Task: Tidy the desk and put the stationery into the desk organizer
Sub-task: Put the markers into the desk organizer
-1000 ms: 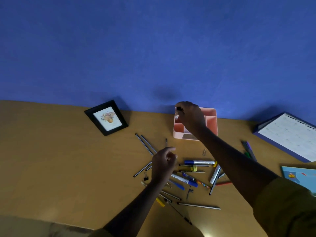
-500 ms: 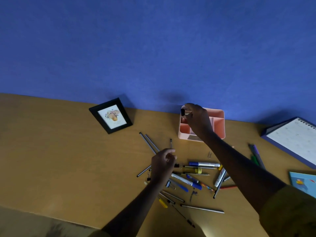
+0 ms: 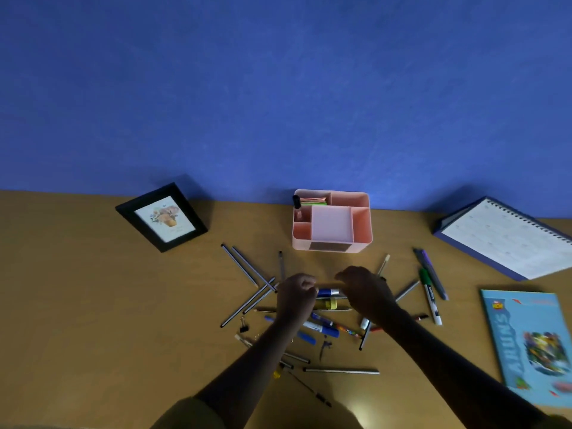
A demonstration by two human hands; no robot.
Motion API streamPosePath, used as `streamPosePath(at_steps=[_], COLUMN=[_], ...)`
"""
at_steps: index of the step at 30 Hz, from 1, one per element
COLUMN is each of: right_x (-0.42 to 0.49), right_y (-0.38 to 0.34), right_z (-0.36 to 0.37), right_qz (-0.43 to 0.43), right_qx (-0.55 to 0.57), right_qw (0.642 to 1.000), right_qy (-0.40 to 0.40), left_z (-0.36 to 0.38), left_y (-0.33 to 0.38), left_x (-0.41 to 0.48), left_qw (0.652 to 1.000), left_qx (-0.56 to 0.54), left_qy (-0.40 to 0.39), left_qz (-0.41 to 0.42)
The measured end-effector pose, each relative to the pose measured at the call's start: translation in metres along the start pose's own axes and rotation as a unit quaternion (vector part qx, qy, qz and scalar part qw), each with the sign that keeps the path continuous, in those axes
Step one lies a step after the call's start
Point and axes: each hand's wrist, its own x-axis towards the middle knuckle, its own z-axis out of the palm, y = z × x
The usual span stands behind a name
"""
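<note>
The pink desk organizer (image 3: 361,226) stands at the back of the wooden desk (image 3: 93,305), against the blue wall. A black-capped pen (image 3: 296,202) stands in its left compartment, beside green and pink sticky notes (image 3: 313,201). In front of it lies a scattered pile of pens and markers, among them a blue marker (image 3: 328,293). My left hand (image 3: 295,294) hovers over the pile with its fingers curled shut; nothing shows in it. My right hand (image 3: 362,289) is just right of it, fingers bent down over the blue marker and apart.
A black photo frame (image 3: 161,216) leans at the back left. A spiral calendar (image 3: 507,239) and a blue booklet (image 3: 532,342) lie at the right. A green marker (image 3: 428,292) and a purple pen (image 3: 433,274) lie right of the pile, a binder clip (image 3: 244,325) at its left.
My right hand has let go of the black-capped pen in the organizer's left compartment and come back down to the pile, beside my left hand. The left hand has barely moved.
</note>
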Motion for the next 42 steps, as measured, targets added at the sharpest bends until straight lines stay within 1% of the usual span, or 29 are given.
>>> streamPosePath(at_steps=[2,5,7,11,16,19,23,27,29,32,35,36,38,40,42], right_x=[-0.006,-0.009,-0.01,-0.008,-0.007,-0.006,-0.007,-0.008,-0.007,-0.002,0.007,0.011,0.018,0.025,0.033], right_y=[0.005,0.01,0.009,0.008,0.008,0.007,-0.006,-0.021,-0.028,-0.038,-0.052,-0.057,-0.063,-0.066,-0.068], right_z=[0.012,0.024,0.026,0.024,0.017,0.009,-0.008,-0.023,-0.031,-0.047,-0.065,-0.071,-0.082,-0.088,-0.093], right_qz=[-0.012,-0.02,-0.027,-0.048,-0.04,-0.023,-0.003,-0.012,-0.028,-0.051,-0.073,-0.078,-0.1,-0.12,-0.118], right_qx=[-0.046,-0.111,-0.133,-0.147,-0.144,-0.097,0.02,0.106,0.139,0.19,0.224,0.233,0.233,0.217,0.213], right_qw=[0.999,0.993,0.99,0.987,0.989,0.994,0.998,0.991,0.986,0.969,0.951,0.947,0.942,0.942,0.944], right_qy=[-0.002,0.023,0.041,0.042,0.024,0.035,0.057,0.077,0.093,0.146,0.199,0.209,0.222,0.224,0.224], left_z=[0.004,0.008,0.009,0.008,0.003,-0.002,-0.007,-0.017,-0.023,-0.032,-0.041,-0.044,-0.05,-0.056,-0.062], left_y=[0.004,0.007,0.009,0.013,0.018,0.018,0.024,0.04,0.047,0.057,0.064,0.066,0.073,0.077,0.079], left_x=[0.0,0.001,0.001,0.003,0.002,0.002,0.001,-0.007,-0.009,-0.008,-0.006,-0.005,-0.004,-0.001,0.002], left_qw=[1.0,1.0,0.999,0.999,0.997,0.993,0.98,0.95,0.944,0.958,0.981,0.982,0.974,0.966,0.959], left_qx=[-0.011,-0.023,-0.027,-0.035,-0.057,-0.093,-0.182,-0.302,-0.325,-0.286,-0.147,-0.103,-0.05,-0.028,-0.031], left_qy=[-0.004,-0.003,-0.004,-0.008,-0.006,-0.009,-0.017,-0.044,-0.028,0.029,0.089,0.101,0.115,0.136,0.158], left_qz=[-0.008,-0.017,-0.027,-0.034,-0.05,-0.067,-0.073,-0.07,-0.052,-0.014,0.088,0.126,0.186,0.218,0.233])
